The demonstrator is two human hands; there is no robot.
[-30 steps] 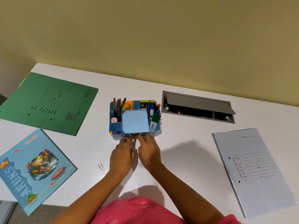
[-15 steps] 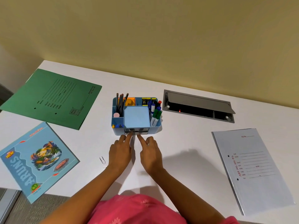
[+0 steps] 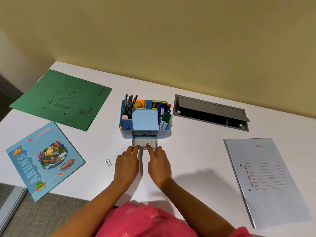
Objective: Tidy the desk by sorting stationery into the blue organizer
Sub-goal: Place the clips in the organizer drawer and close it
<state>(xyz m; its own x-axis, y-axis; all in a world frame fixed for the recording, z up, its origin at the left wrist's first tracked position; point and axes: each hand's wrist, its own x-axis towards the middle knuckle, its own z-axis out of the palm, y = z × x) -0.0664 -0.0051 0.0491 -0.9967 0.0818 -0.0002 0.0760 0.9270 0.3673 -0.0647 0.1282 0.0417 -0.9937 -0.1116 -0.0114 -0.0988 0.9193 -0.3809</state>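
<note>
The blue organizer (image 3: 145, 118) sits mid-surface, its clear drawer (image 3: 144, 142) slid out toward six o'clock. Left hand (image 3: 127, 162) and right hand (image 3: 158, 160) each hold a loose, part-spread grip, fingertips touching the drawer's front edge. Two paper clips (image 3: 109, 164) lie at the left hand's nine o'clock.

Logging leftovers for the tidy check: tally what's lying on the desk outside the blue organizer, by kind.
File folders: 2, green folder and grey folder
Notebooks: 1, blue notebook
Paper clips: 2, paper clip and second clip, left of the left hand
Total: 5
</note>
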